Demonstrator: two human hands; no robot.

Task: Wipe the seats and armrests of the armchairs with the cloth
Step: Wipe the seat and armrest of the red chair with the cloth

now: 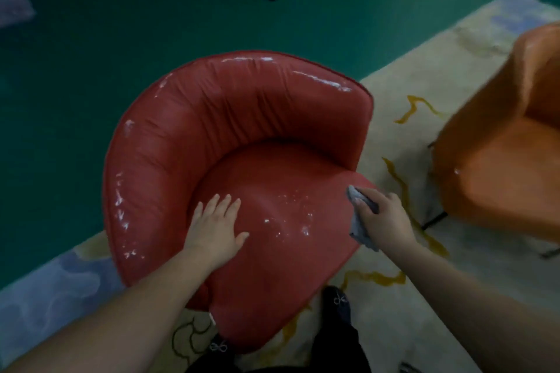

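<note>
You have two armchairs in view: a red chair (pixel 242 166) at centre and an orange chair (pixel 503 142) at the right edge. Your left hand (pixel 213 228) lies flat on the red seat, fingers straight. Your right hand (pixel 383 221) grips one grey cloth (pixel 360 221) at the seat's right edge, fingers curled round it.

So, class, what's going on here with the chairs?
A person is cleaning a red armchair. The left hand lies flat on the seat, fingers straight. The right hand grips a grey cloth at the seat's right edge. Pale shiny patches show on the seat and the curved back. An orange armchair stands to the right, untouched, on the same pale rug.
</note>
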